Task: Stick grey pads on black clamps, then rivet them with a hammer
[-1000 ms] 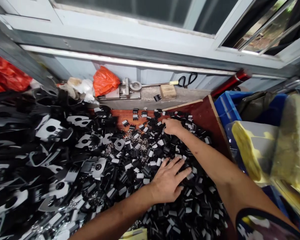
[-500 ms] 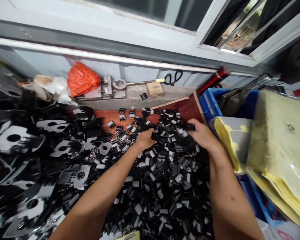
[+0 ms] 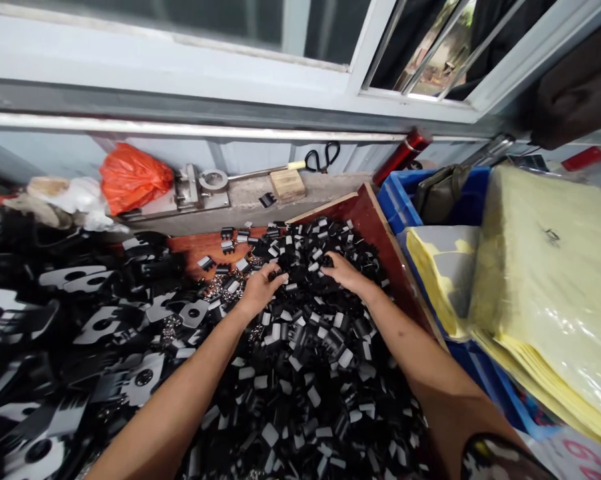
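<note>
A large heap of small black claw clip pieces point(image 3: 313, 397), many showing pale grey faces, fills the middle of the work surface. Over its far part, my left hand point(image 3: 260, 288) pinches a small dark claw clip piece between thumb and fingers. My right hand point(image 3: 347, 273) comes in from the other side, its fingertips closed on another small black claw clip piece point(image 3: 327, 262). The two hands are a short gap apart. Small shiny metal parts point(image 3: 215, 288), perhaps springs, lie left of my left hand.
Larger black clip parts point(image 3: 97, 323) are piled on the left. A wooden board point(image 3: 387, 230) edges the heap on the right, with blue crates point(image 3: 395, 193) and yellow wrapped sheets point(image 3: 545, 253) beyond. Along the wall ledge sit an orange bag point(image 3: 135, 177), a wooden block point(image 3: 287, 185) and scissors point(image 3: 323, 157).
My right hand has moved left toward my left hand. My left hand has turned, its thumb and fingers now showing. The whole view has shifted slightly to the right.
</note>
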A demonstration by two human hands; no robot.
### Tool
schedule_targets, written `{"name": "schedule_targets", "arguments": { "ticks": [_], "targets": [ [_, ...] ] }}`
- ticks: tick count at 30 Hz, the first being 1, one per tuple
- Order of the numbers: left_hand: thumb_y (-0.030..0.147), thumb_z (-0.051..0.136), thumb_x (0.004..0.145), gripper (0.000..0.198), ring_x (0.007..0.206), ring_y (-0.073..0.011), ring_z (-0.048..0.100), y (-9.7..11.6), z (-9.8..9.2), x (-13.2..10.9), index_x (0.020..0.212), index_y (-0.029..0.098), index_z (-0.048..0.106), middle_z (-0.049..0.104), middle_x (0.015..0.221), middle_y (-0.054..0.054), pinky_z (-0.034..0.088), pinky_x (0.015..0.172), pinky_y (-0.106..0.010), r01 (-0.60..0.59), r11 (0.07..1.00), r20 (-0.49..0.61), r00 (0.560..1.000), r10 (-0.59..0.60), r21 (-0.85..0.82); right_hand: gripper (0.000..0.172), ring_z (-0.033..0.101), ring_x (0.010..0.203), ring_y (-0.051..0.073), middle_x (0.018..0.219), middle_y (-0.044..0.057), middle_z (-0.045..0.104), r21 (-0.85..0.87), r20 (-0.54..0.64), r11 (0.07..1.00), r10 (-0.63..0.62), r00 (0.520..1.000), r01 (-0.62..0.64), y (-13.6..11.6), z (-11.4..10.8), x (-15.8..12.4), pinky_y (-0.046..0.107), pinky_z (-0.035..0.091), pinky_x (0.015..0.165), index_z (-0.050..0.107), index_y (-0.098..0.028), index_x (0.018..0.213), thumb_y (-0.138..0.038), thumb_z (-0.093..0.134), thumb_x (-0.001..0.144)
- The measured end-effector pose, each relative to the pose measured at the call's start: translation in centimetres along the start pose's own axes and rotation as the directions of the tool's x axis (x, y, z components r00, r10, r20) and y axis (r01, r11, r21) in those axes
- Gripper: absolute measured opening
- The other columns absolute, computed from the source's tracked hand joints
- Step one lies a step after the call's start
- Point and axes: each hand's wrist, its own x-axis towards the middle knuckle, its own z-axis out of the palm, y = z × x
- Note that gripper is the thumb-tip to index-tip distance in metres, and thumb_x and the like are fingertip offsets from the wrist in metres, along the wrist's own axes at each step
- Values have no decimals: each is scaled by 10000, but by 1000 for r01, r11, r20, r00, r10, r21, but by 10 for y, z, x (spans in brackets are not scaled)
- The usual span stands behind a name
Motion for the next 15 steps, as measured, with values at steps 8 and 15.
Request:
{"name": "schedule_targets", "arguments": {
  "ticks": [8, 15],
  "targets": [
    [379, 663, 782, 192, 671, -155, 531, 0, 2, -9, 852, 202, 682, 588, 705, 29, 448, 684, -267, 36, 991, 47, 998, -30, -127, 442, 683, 966, 176, 1207, 32, 690, 378, -268, 926, 87, 960, 22, -12, -61, 61, 320, 610, 770, 488, -276, 1261, -413, 533, 844],
    [447, 509, 958, 256, 714, -160, 542, 16, 1, -25, 909, 210, 591, 572, 759, 14, 460, 685, -256, 19, 996, -140, 990, -32, -93, 395, 705, 852, 208, 1003, 42, 746, 170, -164, 981, -62, 984, 91, -4, -70, 7, 334, 582, 788, 621, -189, 1138, -378, 616, 792]
  ]
}}
